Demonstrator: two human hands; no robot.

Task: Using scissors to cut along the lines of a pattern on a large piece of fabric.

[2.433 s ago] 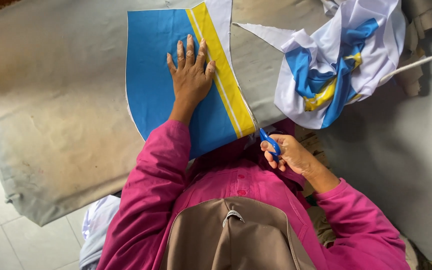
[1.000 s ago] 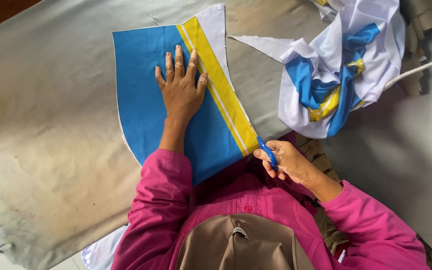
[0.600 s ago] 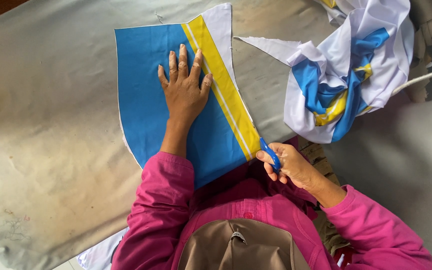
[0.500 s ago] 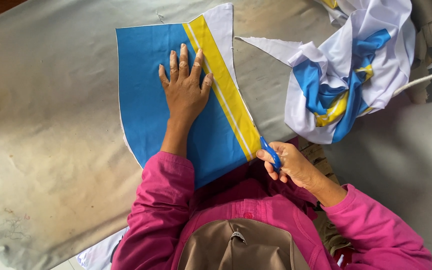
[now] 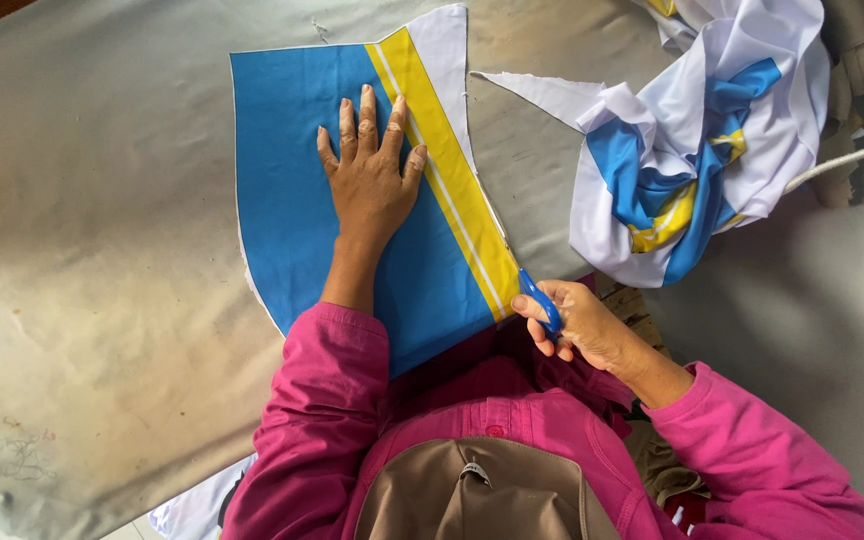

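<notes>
My left hand (image 5: 372, 185) on smooth, matt blue/yellow cloth panel (image 5: 282, 200); scissors (image 5: 542, 300) w/ glossy blue plastic handles; table cover (image 5: 92, 250): stained, dull grey fabric.

The blades of the blue scissors (image 5: 542, 302) are hidden under the right hand (image 5: 577, 325) and the near edge of the blue and yellow fabric panel (image 5: 292, 200). The crumpled fabric heap (image 5: 697, 150) near the table's far right corner runs off the picture's top edge. The grey table cover (image 5: 92, 300) is cut off on every side.
</notes>
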